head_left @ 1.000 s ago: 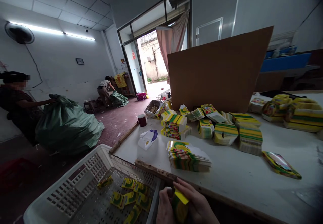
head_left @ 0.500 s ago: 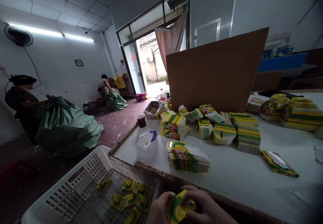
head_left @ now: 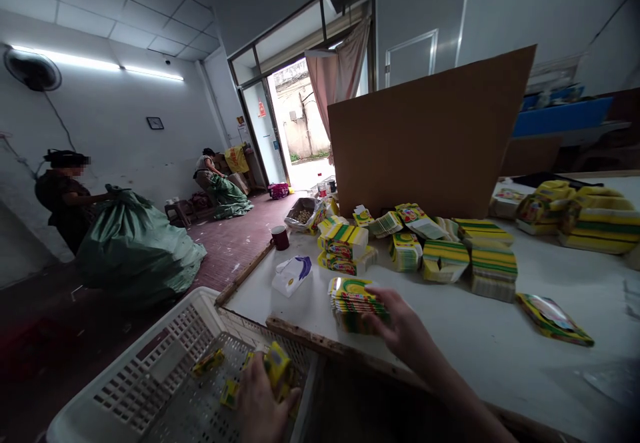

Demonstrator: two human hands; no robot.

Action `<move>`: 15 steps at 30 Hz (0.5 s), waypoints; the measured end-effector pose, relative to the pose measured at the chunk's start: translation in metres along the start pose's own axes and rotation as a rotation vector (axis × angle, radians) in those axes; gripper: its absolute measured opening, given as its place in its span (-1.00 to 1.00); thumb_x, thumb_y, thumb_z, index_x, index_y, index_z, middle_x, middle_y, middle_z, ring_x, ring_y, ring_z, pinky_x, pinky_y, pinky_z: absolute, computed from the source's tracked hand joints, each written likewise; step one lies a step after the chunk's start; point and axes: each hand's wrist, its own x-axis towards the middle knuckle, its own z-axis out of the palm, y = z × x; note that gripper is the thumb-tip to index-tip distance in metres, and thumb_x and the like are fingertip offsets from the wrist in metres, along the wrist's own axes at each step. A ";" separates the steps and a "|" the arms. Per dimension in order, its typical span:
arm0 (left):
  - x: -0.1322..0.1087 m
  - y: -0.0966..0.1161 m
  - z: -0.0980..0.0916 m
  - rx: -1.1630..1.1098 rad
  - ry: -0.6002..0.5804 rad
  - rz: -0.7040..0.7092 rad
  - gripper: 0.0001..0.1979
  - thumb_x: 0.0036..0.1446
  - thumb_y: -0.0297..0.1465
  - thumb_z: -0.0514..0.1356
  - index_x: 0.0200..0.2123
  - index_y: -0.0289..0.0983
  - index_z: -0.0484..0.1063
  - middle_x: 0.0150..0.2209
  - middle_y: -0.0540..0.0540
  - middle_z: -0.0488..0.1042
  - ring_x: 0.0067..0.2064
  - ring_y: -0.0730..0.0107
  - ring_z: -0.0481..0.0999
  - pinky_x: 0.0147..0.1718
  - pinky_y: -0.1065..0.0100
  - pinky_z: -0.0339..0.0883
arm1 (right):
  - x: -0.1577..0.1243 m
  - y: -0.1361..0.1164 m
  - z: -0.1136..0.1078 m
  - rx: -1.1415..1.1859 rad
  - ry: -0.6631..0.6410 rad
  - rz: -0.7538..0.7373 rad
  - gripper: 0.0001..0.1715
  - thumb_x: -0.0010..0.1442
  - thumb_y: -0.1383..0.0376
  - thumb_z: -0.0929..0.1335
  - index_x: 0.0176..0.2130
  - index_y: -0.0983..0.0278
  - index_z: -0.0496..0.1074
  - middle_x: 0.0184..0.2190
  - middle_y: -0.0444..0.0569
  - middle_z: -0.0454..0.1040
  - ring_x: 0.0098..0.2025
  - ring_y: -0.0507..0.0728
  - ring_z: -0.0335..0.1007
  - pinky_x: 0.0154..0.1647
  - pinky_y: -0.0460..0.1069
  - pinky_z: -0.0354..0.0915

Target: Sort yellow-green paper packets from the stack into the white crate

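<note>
My left hand reaches down into a white plastic basket, its fingers and thumb around a small yellow and green box. The hand is slightly blurred and hides part of that box. Over the table, my right hand has thumb and fingers spread at the right end of a fanned stack of flat printed cartons. It touches or nearly touches the stack and covers part of it. More small yellow boxes lie in the basket, some hidden behind my left hand.
Carton bundles line the white table before a tall cardboard sheet. A tissue pack and mug stand left; a flat box lies right. Two people handle green sacks on the floor.
My hands have parted. The left took the yellow box down left into the basket, while the right rose to the carton stack. The nearer person by the sack has shifted right.
</note>
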 end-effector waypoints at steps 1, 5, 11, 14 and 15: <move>0.005 -0.009 -0.005 0.089 0.069 -0.017 -0.17 -0.07 -0.15 0.22 0.18 -0.54 0.14 0.21 -0.55 0.21 0.24 -0.31 0.18 0.14 -0.04 0.12 | 0.011 0.008 -0.001 -0.059 0.018 0.024 -0.51 0.21 0.24 0.27 0.12 0.30 0.31 0.05 0.15 0.39 0.07 0.26 0.30 0.13 0.13 0.21; 0.002 -0.023 0.003 0.036 0.108 -0.010 -0.21 0.03 -0.14 0.12 0.18 -0.61 0.13 0.21 -0.57 0.20 0.24 -0.24 0.19 0.16 0.00 0.11 | 0.035 0.027 0.006 -0.158 -0.031 0.069 -0.62 0.13 0.36 0.31 -0.03 0.32 0.47 -0.13 0.14 0.50 -0.05 0.29 0.36 0.02 0.12 0.25; -0.020 0.001 0.041 -0.425 -0.107 0.129 -0.43 -0.12 -0.23 0.24 -0.01 -0.36 0.44 0.06 -0.37 0.44 0.16 -0.08 0.36 0.15 0.14 0.19 | 0.035 0.024 0.014 -0.213 -0.087 0.062 -0.66 0.12 0.41 0.30 -0.09 0.32 0.48 -0.15 0.12 0.50 -0.07 0.25 0.39 -0.05 0.05 0.27; -0.023 0.007 0.048 -0.508 -0.176 0.188 -0.46 -0.17 -0.25 0.29 -0.06 -0.34 0.48 0.00 -0.34 0.50 0.09 -0.09 0.43 0.11 0.12 0.25 | 0.037 0.021 0.013 -0.213 -0.101 0.068 -0.55 0.09 0.45 0.30 0.01 0.35 0.42 -0.08 0.14 0.48 0.00 0.26 0.36 0.00 0.05 0.25; -0.023 0.006 0.050 -0.521 -0.194 0.205 -0.46 -0.17 -0.25 0.30 -0.06 -0.35 0.49 0.00 -0.35 0.50 0.08 -0.09 0.44 0.10 0.11 0.27 | 0.038 0.021 0.013 -0.210 -0.107 0.069 -0.53 0.09 0.46 0.30 0.03 0.36 0.41 -0.06 0.15 0.48 0.01 0.27 0.35 0.01 0.05 0.24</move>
